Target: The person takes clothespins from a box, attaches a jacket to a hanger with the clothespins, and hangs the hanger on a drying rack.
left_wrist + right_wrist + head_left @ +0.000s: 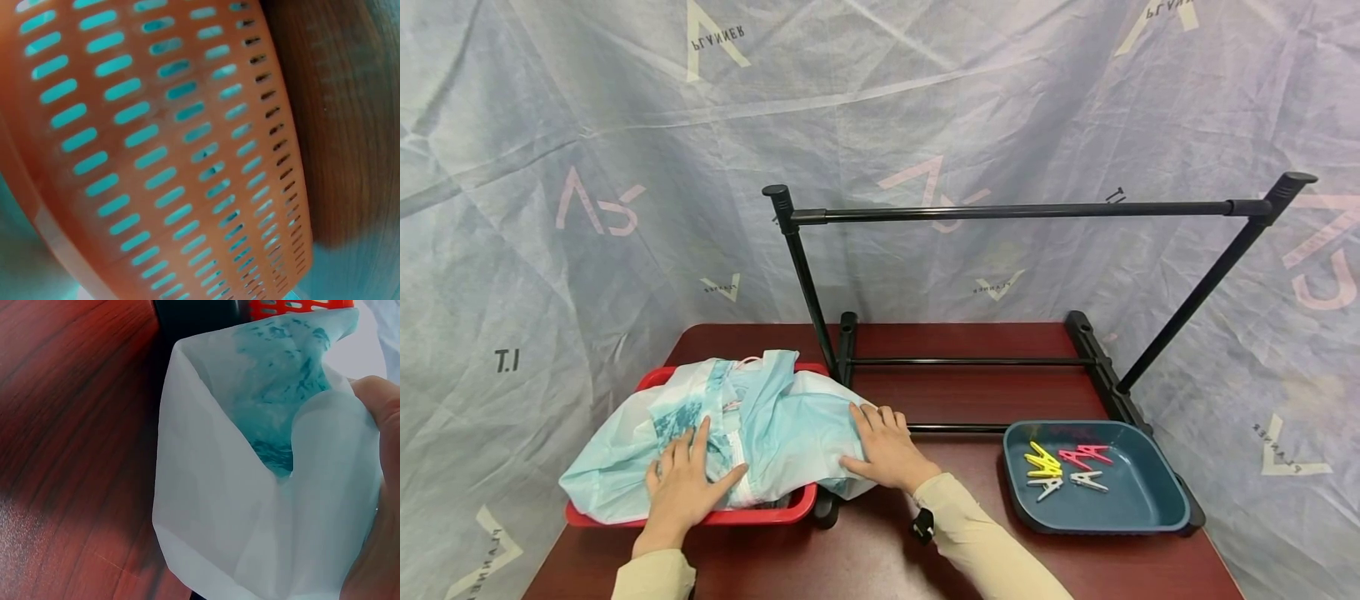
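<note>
A light blue and white garment [790,425] with a patterned patch and a pale drawstring lies heaped over a red slotted basket [752,517]. My left hand [681,487] rests on its near left part, fingers spread. My right hand [887,450] touches its right end, which hangs past the basket's rim, with the fingers spread and fairly straight. In the right wrist view, the thumb lies against the garment [206,481], whose loose edge gapes and shows a blue patterned inside. The left wrist view shows the basket's slotted wall [144,156], with blue fabric behind the slots.
A black rack with a horizontal bar [1015,212] stands behind, its feet on the dark red table [955,492]. At right, a blue tray [1135,500] holds yellow, pink and white clothespins [1043,460]. A printed grey sheet [625,167] hangs behind the table.
</note>
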